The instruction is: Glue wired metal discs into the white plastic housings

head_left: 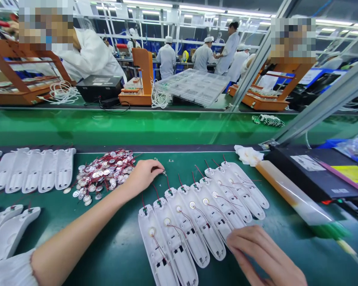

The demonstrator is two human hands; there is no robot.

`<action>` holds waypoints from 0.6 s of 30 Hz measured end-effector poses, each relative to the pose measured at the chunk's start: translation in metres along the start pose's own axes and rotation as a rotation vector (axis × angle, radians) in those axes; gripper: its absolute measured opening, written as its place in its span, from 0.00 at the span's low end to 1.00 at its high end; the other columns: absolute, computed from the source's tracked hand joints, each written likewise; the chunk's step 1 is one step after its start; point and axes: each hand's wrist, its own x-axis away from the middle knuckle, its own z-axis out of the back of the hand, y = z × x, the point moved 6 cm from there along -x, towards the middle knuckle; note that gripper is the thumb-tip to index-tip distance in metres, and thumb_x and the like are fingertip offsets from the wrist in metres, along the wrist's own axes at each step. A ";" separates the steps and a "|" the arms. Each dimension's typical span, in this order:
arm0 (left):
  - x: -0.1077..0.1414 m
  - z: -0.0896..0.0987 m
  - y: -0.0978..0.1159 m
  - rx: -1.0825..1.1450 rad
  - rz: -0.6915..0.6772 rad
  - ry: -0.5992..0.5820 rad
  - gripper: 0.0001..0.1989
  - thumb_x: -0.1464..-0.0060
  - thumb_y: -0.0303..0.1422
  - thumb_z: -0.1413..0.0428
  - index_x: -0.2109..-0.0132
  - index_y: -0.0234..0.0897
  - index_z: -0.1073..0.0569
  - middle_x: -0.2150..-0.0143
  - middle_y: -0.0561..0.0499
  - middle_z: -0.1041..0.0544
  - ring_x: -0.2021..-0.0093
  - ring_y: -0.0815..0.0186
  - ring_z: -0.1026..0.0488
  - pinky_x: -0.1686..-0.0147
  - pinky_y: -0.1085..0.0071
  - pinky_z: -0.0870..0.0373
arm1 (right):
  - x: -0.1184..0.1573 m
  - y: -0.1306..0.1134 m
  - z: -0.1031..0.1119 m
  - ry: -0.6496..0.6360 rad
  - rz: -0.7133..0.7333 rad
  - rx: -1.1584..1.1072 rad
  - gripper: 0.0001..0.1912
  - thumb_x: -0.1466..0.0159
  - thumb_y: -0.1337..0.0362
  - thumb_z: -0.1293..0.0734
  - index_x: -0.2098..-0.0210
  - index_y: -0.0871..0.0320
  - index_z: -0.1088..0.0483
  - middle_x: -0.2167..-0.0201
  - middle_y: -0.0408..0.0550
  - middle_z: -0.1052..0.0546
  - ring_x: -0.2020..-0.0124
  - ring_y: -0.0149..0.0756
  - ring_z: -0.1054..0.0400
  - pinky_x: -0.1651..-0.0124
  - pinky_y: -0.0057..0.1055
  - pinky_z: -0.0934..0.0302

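Several white plastic shells (193, 242) lie side by side on the green table, each with a round disc, thin wires and a small green board at its top end. My left hand (144, 174) is pinched at the upper tip of a red wire, above the shells; whatever sits between the fingertips is too small to name. Over the lower ends of the shells on the right, my right hand (262, 250) has its fingers bent and close together, their tips near a shell's edge; what they hold, if anything, is hidden. A pile of wired metal discs (107, 171) lies left of my left hand.
More white shells (32, 171) stand in rows at the left. On the right are a glue-like tube (295, 192) and a black box (313, 167). A green belt (137, 127) runs behind the table. Beyond it are orange fixtures (137, 97), a clear tray (193, 85) and people in white.
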 end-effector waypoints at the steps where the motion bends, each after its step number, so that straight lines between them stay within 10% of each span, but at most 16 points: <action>1: 0.000 0.003 -0.003 0.026 0.017 0.010 0.06 0.49 0.30 0.47 0.68 0.38 0.26 0.66 0.51 0.24 0.64 0.64 0.28 0.60 0.70 0.33 | 0.003 -0.002 -0.004 -0.011 0.026 0.005 0.07 0.38 0.70 0.41 0.67 0.57 0.31 0.71 0.45 0.28 0.69 0.28 0.33 0.66 0.23 0.37; 8: 0.002 0.010 -0.022 0.239 0.210 0.028 0.13 0.49 0.34 0.53 0.63 0.34 0.27 0.79 0.55 0.32 0.85 0.73 0.37 0.84 0.76 0.36 | 0.020 -0.007 -0.028 0.096 -0.030 0.038 0.18 0.34 0.66 0.45 0.76 0.52 0.30 0.73 0.42 0.30 0.69 0.29 0.39 0.61 0.29 0.46; 18: 0.012 0.022 0.003 0.426 0.224 0.067 0.14 0.56 0.41 0.45 0.68 0.33 0.28 0.66 0.47 0.25 0.73 0.69 0.29 0.82 0.76 0.30 | 0.018 -0.019 -0.036 0.066 0.020 0.031 0.22 0.33 0.55 0.49 0.74 0.54 0.31 0.72 0.43 0.31 0.68 0.30 0.39 0.56 0.31 0.48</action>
